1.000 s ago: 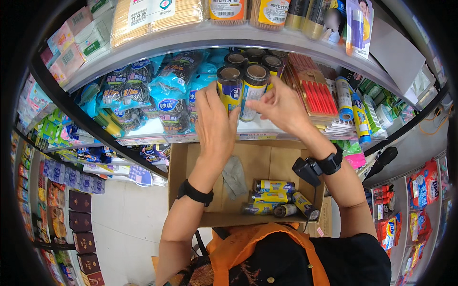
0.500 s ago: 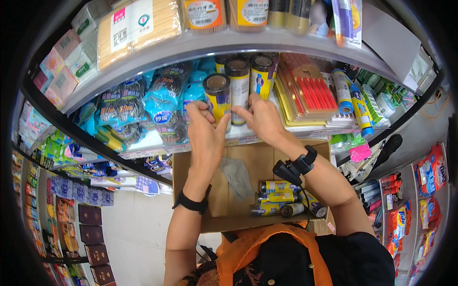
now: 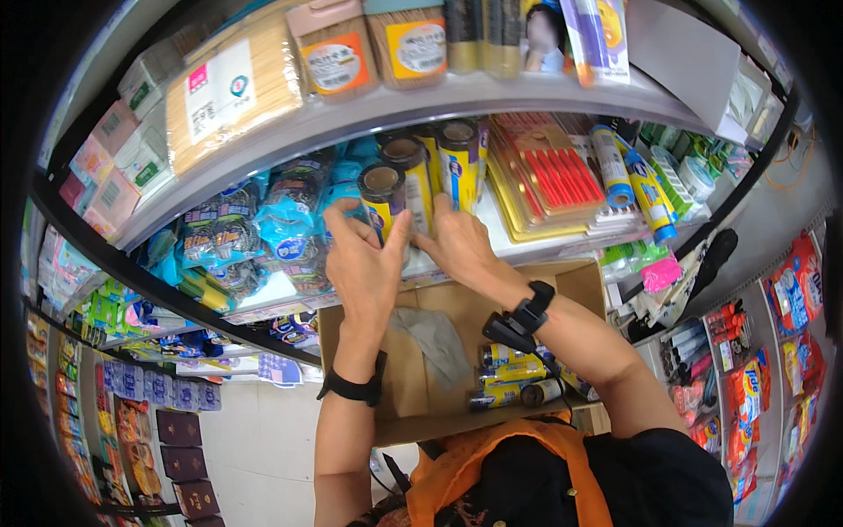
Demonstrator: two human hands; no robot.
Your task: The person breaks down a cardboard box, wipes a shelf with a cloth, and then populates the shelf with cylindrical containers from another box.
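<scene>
Several upright rolls with yellow and purple labels, which look like rolls of bin bags, stand together on the shelf in front of me. My left hand (image 3: pixel 363 263) is wrapped round the front roll (image 3: pixel 384 195), thumb on its right side and fingers on its left. My right hand (image 3: pixel 463 249) grips low at the second roll (image 3: pixel 409 167), just behind and to the right; its fingertips are partly hidden. A third roll (image 3: pixel 460 167) stands behind my right fingers. Below my forearms, more such rolls (image 3: pixel 512 371) lie in an open cardboard box (image 3: pixel 404 426) beside a grey cloth (image 3: pixel 430 342).
Blue-bagged scouring balls (image 3: pixel 290 220) crowd the shelf on the left. Red-and-gold blister packs (image 3: pixel 553 176) are stacked to the right, with blue-and-yellow rolls (image 3: pixel 650 193) beyond. The upper shelf edge (image 3: pixel 395 110) overhangs, bearing tubs of toothpicks (image 3: pixel 408 44).
The view has shifted slightly. Both hands stay at the rolls; the front roll and the second roll now stand closer together, and the second one leans a little.
</scene>
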